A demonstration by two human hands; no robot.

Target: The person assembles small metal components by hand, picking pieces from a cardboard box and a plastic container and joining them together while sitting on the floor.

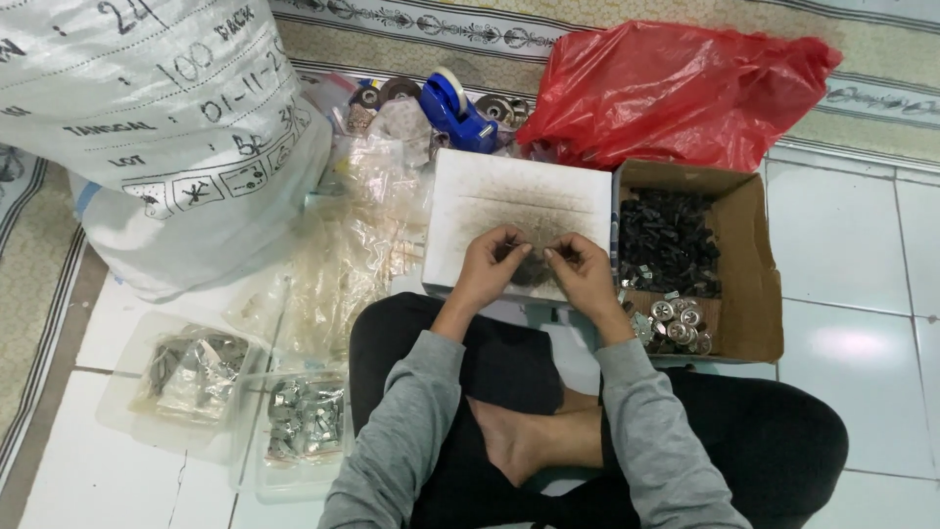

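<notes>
glossy red plastic bag [676, 88]; matt brown cardboard box [749, 264] with shiny metal discs [676, 323]; woven white plastic sack [166, 127]; clear plastic trays [127, 411]; smooth glazed floor tiles [842, 235].

White sack: one [176, 127], left of the white box.
White box: one [519, 201].
Red plastic bag: one [676, 88], behind the white box.
Cardboard box: one [759, 274], right of the white box.
Blue tape dispenser: one [455, 113].
Clear trays: two [122, 411] [294, 470].
Hands: two [487, 266] [585, 269].

Tiled floor [852, 245] bears cardboard box [754, 264], white sack [166, 127] (bulging).
</notes>
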